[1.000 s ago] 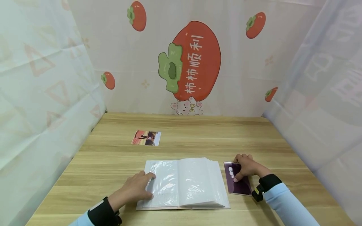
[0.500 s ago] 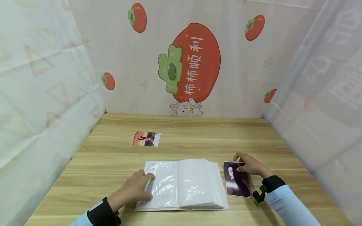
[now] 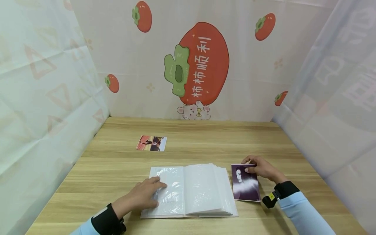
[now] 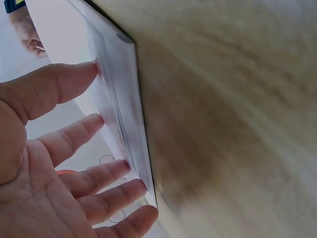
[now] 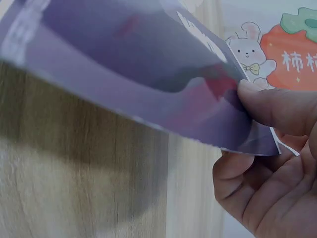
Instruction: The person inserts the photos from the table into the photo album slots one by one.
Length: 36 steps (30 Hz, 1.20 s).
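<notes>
Across the wooden worktop (image 3: 102,173) we see an open photo album (image 3: 202,189). Our left hand (image 3: 144,194) rests on its left side, fingers spread apart. Our right hand (image 3: 261,168) pinches the purple photo (image 3: 246,187) by its top edge, tilted, just right of the album. One colourful photo (image 3: 151,143) lies farther back.

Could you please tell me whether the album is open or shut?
Open: the album lies spread on the table, white pages showing on both sides, the left hand touching the left one.
</notes>
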### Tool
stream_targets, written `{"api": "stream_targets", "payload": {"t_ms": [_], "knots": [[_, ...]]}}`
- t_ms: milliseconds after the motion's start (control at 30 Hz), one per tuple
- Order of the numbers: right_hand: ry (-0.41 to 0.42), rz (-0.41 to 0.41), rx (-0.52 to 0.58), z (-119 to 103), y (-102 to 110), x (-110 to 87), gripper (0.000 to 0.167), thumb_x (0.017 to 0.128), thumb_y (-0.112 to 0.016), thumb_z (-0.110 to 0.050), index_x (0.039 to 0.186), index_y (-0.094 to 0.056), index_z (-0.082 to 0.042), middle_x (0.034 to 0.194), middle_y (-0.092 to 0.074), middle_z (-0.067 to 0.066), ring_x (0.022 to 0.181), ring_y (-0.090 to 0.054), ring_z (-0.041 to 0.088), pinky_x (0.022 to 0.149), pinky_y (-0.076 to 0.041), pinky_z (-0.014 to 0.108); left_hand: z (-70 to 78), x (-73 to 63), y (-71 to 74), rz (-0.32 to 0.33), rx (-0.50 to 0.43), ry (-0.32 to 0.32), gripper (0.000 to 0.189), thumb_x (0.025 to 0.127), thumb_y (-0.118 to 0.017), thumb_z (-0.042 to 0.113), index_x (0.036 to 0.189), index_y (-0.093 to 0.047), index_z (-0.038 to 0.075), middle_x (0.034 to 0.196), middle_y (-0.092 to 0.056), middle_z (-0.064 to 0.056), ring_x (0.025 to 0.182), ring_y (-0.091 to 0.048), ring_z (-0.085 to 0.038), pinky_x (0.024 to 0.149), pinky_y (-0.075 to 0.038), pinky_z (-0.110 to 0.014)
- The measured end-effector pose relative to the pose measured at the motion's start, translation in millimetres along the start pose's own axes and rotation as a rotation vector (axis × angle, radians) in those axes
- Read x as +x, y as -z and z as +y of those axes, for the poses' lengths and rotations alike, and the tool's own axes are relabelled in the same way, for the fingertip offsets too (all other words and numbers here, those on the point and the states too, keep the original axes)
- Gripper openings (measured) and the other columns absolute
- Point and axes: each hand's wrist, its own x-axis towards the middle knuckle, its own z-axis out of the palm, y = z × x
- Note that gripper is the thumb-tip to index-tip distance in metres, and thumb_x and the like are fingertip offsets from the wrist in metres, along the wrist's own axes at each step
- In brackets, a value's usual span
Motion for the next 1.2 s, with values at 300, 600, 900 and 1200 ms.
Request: {"api": "stream_targets", "payload": {"t_ms": [300,600,900,1200], "knots": [[-0.07,0.008,0.114,-2.7,5.4,-0.1,0.03,0.09,-0.058,-0.002,0.115,-0.051,0.011,0.093,-0.059,0.016,0.076,-0.061,0.028,0.062,-0.052,0.039,0.3,0.3,1.2,-0.026,-0.01,0.009,0.049,0.07,-0.077,0.014,0.117,-0.062,0.012,0.131,-0.045,-0.021,0.118,-0.041,-0.041,0.087,-0.033,-0.061],[-0.033,0.02,0.141,-7.7,16.9,0.7,0.03,0.092,-0.055,-0.003,0.113,-0.046,0.016,0.085,-0.062,0.014,0.068,-0.062,0.023,0.057,-0.052,0.036,-3.6,-0.5,0.4,-0.061,-0.002,-0.033,0.056,0.073,-0.076,0.024,0.124,-0.057,0.012,0.135,-0.04,-0.021,0.122,-0.036,-0.041,0.09,-0.029,-0.064],[-0.024,0.141,0.159,-24.9,21.4,12.2,0.036,0.091,-0.058,-0.007,0.116,-0.043,0.014,0.075,-0.06,0.01,0.056,-0.054,0.012,0.048,-0.045,0.026,-6.0,-0.4,-2.0,-0.035,0.006,-0.074,0.059,0.072,-0.078,0.028,0.123,-0.056,0.009,0.134,-0.04,-0.024,0.12,-0.036,-0.043,0.088,-0.032,-0.064],[0.034,0.207,0.259,-44.9,18.8,23.5,0.034,0.094,-0.054,-0.006,0.116,-0.036,0.011,0.081,-0.058,0.01,0.062,-0.056,0.013,0.05,-0.047,0.025,-2.7,-3.0,0.4,-0.029,0.009,-0.074,0.06,0.07,-0.079,0.027,0.122,-0.057,0.008,0.133,-0.041,-0.025,0.119,-0.037,-0.043,0.087,-0.033,-0.063]]}}
